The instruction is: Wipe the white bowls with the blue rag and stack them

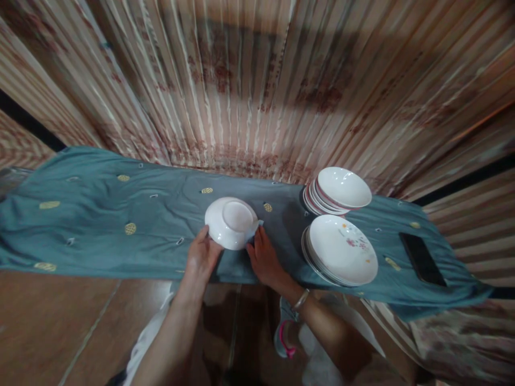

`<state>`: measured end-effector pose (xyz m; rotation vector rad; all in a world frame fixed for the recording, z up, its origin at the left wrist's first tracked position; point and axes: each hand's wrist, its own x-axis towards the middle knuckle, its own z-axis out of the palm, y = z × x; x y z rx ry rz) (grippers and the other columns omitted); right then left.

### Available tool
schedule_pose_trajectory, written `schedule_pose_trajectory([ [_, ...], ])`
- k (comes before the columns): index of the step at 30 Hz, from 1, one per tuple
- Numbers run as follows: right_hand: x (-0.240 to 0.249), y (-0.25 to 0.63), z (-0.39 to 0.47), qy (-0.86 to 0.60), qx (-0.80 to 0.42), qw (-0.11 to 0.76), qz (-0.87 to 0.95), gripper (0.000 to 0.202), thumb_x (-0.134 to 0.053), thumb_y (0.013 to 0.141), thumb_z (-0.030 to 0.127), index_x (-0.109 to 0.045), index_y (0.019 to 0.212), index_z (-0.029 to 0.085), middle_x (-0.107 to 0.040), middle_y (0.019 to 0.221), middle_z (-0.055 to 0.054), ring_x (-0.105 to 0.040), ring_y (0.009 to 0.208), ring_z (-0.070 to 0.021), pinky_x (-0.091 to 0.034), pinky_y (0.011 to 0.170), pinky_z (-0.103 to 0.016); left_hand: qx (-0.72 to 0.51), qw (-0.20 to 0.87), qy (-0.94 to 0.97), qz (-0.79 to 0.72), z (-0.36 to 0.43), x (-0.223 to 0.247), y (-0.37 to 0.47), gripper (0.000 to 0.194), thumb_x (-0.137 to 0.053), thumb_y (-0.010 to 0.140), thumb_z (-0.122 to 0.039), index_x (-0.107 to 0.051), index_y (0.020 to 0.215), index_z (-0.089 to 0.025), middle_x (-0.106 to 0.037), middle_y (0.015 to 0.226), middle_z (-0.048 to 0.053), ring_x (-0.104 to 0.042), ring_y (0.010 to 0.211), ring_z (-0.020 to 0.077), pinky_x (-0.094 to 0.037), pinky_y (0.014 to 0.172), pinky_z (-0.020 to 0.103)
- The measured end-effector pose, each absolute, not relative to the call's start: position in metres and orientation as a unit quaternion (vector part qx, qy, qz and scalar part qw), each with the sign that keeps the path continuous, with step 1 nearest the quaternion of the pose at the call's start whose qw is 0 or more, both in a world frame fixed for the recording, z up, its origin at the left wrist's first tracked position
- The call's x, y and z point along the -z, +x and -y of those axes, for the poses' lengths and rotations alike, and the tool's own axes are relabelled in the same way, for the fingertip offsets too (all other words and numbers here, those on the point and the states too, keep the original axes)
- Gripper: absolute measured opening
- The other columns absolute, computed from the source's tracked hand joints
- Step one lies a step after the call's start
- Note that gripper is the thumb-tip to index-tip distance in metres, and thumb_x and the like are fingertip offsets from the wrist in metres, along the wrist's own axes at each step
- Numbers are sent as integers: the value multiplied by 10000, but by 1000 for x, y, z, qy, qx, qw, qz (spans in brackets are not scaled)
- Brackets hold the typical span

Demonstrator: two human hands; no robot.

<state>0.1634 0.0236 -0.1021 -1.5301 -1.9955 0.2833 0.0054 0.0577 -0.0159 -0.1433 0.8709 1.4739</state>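
Note:
A white bowl (pixel 231 222) is turned over, its base ring facing up, above the middle of the green cloth-covered table. My left hand (pixel 203 252) grips the bowl's near left edge, thumb on the outer side. At the right edge my right hand (pixel 263 254) presses a small light-blue cloth (pixel 254 229) against the bowl, fingers closed over it. Most of that cloth is hidden under the fingers. Whether the bowl touches the table I cannot tell.
To the right stands a stack of white bowls (pixel 341 187) with reddish rims. Nearer me is a stack of plates (pixel 341 252), the top one flower-printed. A black phone (pixel 422 259) lies at the far right of the table (pixel 96 209). Pleated curtains (pixel 241 107) hang behind.

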Motion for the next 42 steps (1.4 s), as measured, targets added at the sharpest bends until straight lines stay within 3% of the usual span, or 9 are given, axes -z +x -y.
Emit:
schedule_pose_trajectory([
  [7, 91, 151, -2, -535, -26, 245, 808, 601, -546, 883, 153, -376, 1435, -13, -330, 1514, -295, -237, 1463, -356, -401, 1109, -573, -652, 665, -48, -361, -57, 17, 5, 421, -408, 945, -164, -537, 1342, -113, -760, 984, 119, -722, 817, 202, -533, 921, 400],
  [12, 85, 144, 4, -472, 8, 248, 846, 505, -518, 916, 145, -438, 1404, 43, -380, 1505, -245, -214, 1476, -318, -388, 1130, -555, -660, 667, -21, -346, -57, 21, 6, 423, -406, 952, -219, -552, 1342, -143, -757, 1012, 110, -718, 852, 218, -523, 925, 402],
  [16, 79, 140, 0, -434, 31, 257, 863, 463, -480, 943, 140, -448, 1403, 93, -440, 1476, -196, -218, 1475, -288, -392, 1130, -522, -677, 648, -9, -348, -59, 24, 7, 346, -451, 935, -217, -645, 1204, -122, -764, 959, 97, -709, 880, 198, -509, 938, 341],
  [21, 71, 137, -9, -401, 49, 261, 877, 474, -465, 952, 147, -428, 1425, 134, -456, 1482, -134, -263, 1458, -267, -370, 1146, -475, -676, 652, 28, -342, -57, 25, 7, 254, -493, 924, -270, -709, 872, -147, -751, 806, 63, -702, 825, 182, -531, 868, 298],
  [25, 66, 137, -17, -392, 60, 255, 882, 465, -452, 959, 152, -428, 1424, 163, -485, 1467, -107, -306, 1440, -241, -353, 1152, -470, -669, 661, 56, -336, -53, 25, 8, 227, -576, 885, -326, -702, 811, -152, -736, 801, 64, -687, 776, 170, -539, 763, 257],
  [29, 59, 135, -24, -397, 65, 256, 879, 453, -458, 963, 179, -442, 1416, 180, -494, 1461, -100, -308, 1440, -244, -348, 1146, -476, -666, 659, 54, -345, -49, 22, 13, 169, -638, 846, -283, -690, 752, -152, -714, 759, 43, -646, 663, 124, -516, 646, 191],
  [34, 43, 135, -31, -419, 79, 260, 867, 442, -421, 980, 198, -446, 1421, 210, -471, 1483, -91, -305, 1444, -247, -302, 1164, -484, -670, 646, 104, -352, -46, 18, 17, 45, -714, 760, -181, -696, 772, -142, -697, 751, 20, -628, 657, 93, -498, 652, 163],
  [42, 24, 141, -34, -452, 65, 269, 848, 469, -383, 979, 233, -427, 1443, 178, -415, 1520, -109, -262, 1464, -250, -246, 1183, -477, -637, 663, 157, -360, -43, 14, 20, 200, -784, 673, -237, -707, 848, -180, -724, 787, -1, -659, 714, 117, -481, 650, 187],
])
